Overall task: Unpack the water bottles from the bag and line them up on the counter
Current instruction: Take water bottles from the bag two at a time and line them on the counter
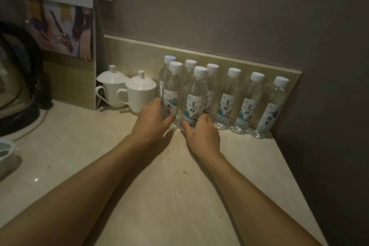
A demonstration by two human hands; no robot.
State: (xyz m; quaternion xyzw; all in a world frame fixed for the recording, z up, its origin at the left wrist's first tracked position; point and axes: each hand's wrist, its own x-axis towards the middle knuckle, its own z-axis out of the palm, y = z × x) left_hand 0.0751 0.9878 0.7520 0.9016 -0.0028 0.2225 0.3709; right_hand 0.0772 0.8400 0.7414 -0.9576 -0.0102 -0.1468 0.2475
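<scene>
Several clear water bottles with white caps and printed labels stand upright on the beige counter. A back row runs along the low backsplash to the right wall. Two more bottles stand in front of that row. My left hand grips the lower part of the front left bottle, thumb across its label. My right hand grips the base of the front right bottle. Both front bottles rest on the counter. No bag is in view.
Two white lidded cups stand just left of the bottles. A standing card display and a black kettle are further left; a pale container sits at the left edge. The wall closes off the right side.
</scene>
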